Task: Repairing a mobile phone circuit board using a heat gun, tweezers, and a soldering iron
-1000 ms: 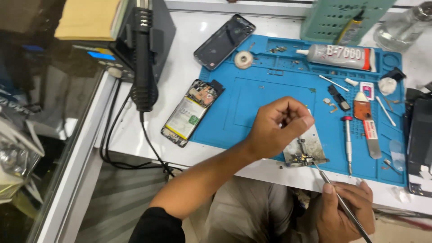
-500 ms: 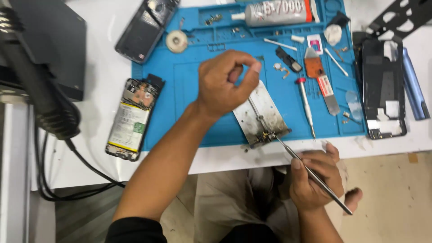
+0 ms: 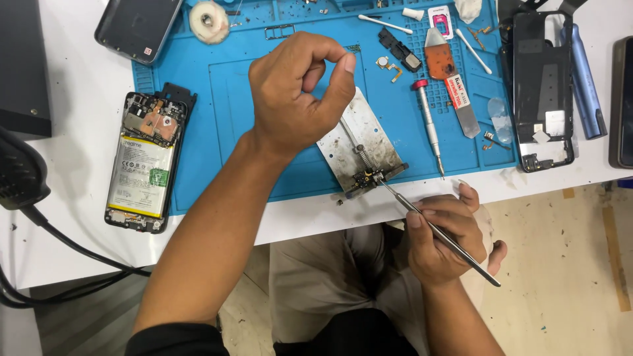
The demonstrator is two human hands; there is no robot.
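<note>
Gripping right hand (image 3: 438,240) — slim steel tweezers (image 3: 438,234)

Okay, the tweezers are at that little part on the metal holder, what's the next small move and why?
Probably bring the left hand down to steady the holder. The tweezers in the right hand have their tip at the small part on the holder's near end, while the left hand hovers above, pinched and touching nothing; a push could shift the holder.

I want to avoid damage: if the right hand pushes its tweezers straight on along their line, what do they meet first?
Most likely the small dark part clamped on the metal holder; the tip of the tweezers in the right hand already seems to touch it, though depth is unclear.
</note>
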